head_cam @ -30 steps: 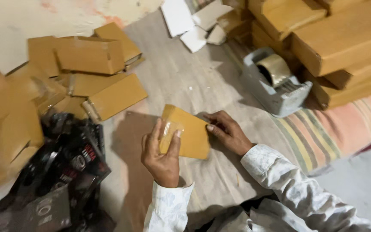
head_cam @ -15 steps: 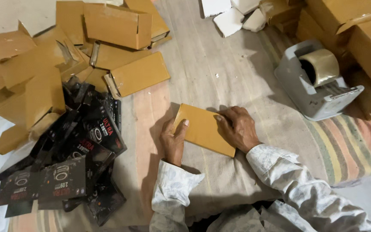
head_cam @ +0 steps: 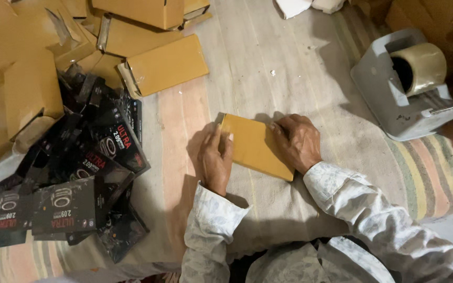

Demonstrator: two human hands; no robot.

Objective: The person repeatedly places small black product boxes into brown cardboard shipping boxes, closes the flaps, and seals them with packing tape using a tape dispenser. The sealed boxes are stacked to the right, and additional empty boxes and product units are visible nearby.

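**Tan carton pressed flat between two hands**

Tan cardboard, a small flat carton [head_cam: 255, 147], lying on the striped floor mat [head_cam: 289, 78] right in front of the patterned white sleeves [head_cam: 211, 230]. Left hand [head_cam: 216, 162] laid along its left edge, fingers extended and close together, thumb over the top face, pressing rather than gripping. Right hand [head_cam: 299, 141] cupped over the right edge, fingers curled down against the side, likewise pressing; nothing pinched or lifted.

Probably light and fairly stiff, with thin walls likely to dent under a hard squeeze; smooth faces, so best held by the two long edges, palms opposed, as here.

To the left, a heap of glossy black printed retail boxes [head_cam: 74, 173], overlapping and tilted. Beyond those, more tan cartons [head_cam: 27, 89], some with open flaps, one closed carton [head_cam: 166, 64] lying flat just above the hands, well apart from them. Off to the right, a grey tape dispenser [head_cam: 405, 99] carrying a roll of brown tape [head_cam: 420, 65]. Farthest, at the top edge, scraps of white packing material [head_cam: 300, 5] and larger brown boxes [head_cam: 436, 15].
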